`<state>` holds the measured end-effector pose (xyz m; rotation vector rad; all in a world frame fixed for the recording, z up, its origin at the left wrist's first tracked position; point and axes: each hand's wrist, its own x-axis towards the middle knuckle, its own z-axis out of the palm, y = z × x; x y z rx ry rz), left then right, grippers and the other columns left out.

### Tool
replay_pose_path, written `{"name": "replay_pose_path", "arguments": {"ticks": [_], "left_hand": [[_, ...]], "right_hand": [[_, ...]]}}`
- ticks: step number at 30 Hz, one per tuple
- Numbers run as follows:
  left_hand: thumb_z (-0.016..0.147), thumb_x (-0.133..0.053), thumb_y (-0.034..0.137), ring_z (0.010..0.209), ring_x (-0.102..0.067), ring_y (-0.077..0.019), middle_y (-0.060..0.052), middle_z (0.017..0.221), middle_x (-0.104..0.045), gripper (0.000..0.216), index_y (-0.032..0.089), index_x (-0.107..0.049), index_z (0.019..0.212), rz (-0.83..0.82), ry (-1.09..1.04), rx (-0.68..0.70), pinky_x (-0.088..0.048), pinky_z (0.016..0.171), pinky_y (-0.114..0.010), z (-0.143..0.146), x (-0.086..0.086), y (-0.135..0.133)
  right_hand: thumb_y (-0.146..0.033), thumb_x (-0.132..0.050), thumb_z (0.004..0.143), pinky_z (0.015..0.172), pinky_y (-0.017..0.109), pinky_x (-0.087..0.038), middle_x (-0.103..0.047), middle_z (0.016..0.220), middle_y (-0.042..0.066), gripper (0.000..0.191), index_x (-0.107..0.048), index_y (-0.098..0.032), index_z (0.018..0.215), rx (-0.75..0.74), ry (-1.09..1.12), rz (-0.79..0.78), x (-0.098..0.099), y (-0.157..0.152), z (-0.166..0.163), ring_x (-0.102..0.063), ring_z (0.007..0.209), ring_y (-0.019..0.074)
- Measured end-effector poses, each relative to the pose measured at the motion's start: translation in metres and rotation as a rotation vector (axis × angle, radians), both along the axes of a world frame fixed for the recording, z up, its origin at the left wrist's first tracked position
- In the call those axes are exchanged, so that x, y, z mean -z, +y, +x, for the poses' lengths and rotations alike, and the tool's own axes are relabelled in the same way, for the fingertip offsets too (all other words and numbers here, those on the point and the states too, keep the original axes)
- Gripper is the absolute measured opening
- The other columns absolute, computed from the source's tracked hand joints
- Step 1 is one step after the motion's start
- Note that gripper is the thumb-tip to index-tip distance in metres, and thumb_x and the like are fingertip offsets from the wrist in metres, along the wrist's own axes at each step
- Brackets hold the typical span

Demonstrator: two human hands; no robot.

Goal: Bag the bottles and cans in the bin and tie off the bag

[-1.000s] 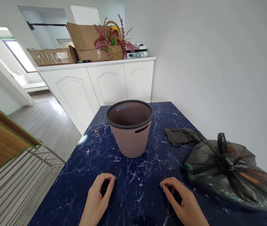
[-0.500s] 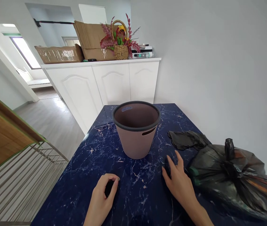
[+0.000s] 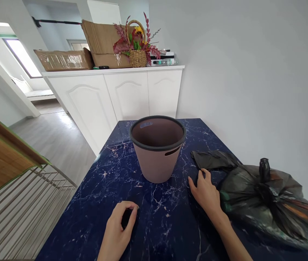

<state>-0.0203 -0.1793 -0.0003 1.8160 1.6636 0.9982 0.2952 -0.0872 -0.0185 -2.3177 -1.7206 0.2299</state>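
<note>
- A dark blue marbled table (image 3: 107, 174) stands against a plain white wall. White cupboards (image 3: 115, 98) lie beyond it at 12 o'clock.
- On the cupboards sit cardboard boxes (image 3: 64, 59) and a wicker basket of flowers (image 3: 138, 54). A metal rack (image 3: 20, 206) shows at 8 o'clock, beside the table.
- A brown bin (image 3: 156, 159) with a dark rim stands upright in the middle of the table. It is empty, with no bag inside.
- A loose black bag (image 3: 213, 159) lies crumpled flat at 3 o'clock from the bin, near it but apart.
- A full black bag (image 3: 273, 203), knotted at the top, lies on its side at 4 o'clock from the bin. It touches the loose bag's far end.
- The right hand (image 3: 206, 192) lies flat at 5 o'clock from the bin with its fingers spread. The fingertips touch the near edge of the loose bag, and the hand grips nothing.
- The left hand (image 3: 118, 226) rests on the table at 7 o'clock from the bin. It is loosely curled, and nothing shows in it.
- As the things lie, the filled bag looks finished with: it is tied and out of the bin. The loose bag is only touched, neither lifted nor opened, and the bin is unlined.
</note>
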Motion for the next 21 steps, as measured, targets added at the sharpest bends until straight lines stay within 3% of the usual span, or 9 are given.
{"name": "replay_pose_path", "arguments": {"ticks": [5,13,17,21], "left_hand": [[0.105,-0.057,0.055,0.097,-0.073,-0.0251,-0.007,0.107,-0.076,0.031,0.028,-0.073,0.107,0.002,0.0,0.001,-0.06,0.087,-0.035,0.0,-0.001,0.001],[0.105,-0.059,0.052,0.097,-0.075,-0.025,-0.006,0.106,-0.077,0.028,0.028,-0.074,0.105,0.014,0.014,-0.004,-0.061,0.086,-0.034,0.002,-0.003,0.002],[0.104,-0.06,0.051,0.097,-0.075,-0.0249,-0.006,0.106,-0.078,0.028,0.028,-0.074,0.105,0.028,0.026,-0.011,-0.061,0.085,-0.033,0.003,-0.003,0.003],[0.105,-0.06,0.051,0.099,-0.075,-0.0244,-0.006,0.106,-0.078,0.027,0.027,-0.073,0.107,0.018,0.025,-0.007,-0.06,0.087,-0.034,0.004,-0.003,0.002]], "right_hand": [[-0.042,-0.043,0.112,0.044,0.03,-0.049,-0.044,0.165,0.024,0.054,-0.056,-0.009,0.152,-0.044,0.018,0.049,0.004,-0.017,-0.002,-0.067,0.057,0.0132],[-0.048,-0.039,0.112,0.033,0.026,-0.047,-0.061,0.15,0.018,0.049,-0.059,-0.023,0.15,-0.195,0.342,0.33,0.028,-0.08,-0.024,-0.058,0.044,0.0088],[-0.046,-0.05,0.11,0.044,0.025,-0.057,-0.069,0.141,0.014,0.044,-0.061,-0.032,0.15,-0.307,0.451,0.355,0.031,-0.11,-0.045,-0.065,0.051,0.0117],[-0.038,-0.054,0.108,0.062,0.028,-0.065,-0.073,0.136,0.01,0.039,-0.066,-0.037,0.145,-0.448,0.594,0.274,0.031,-0.137,-0.076,-0.068,0.055,0.0119]]}}
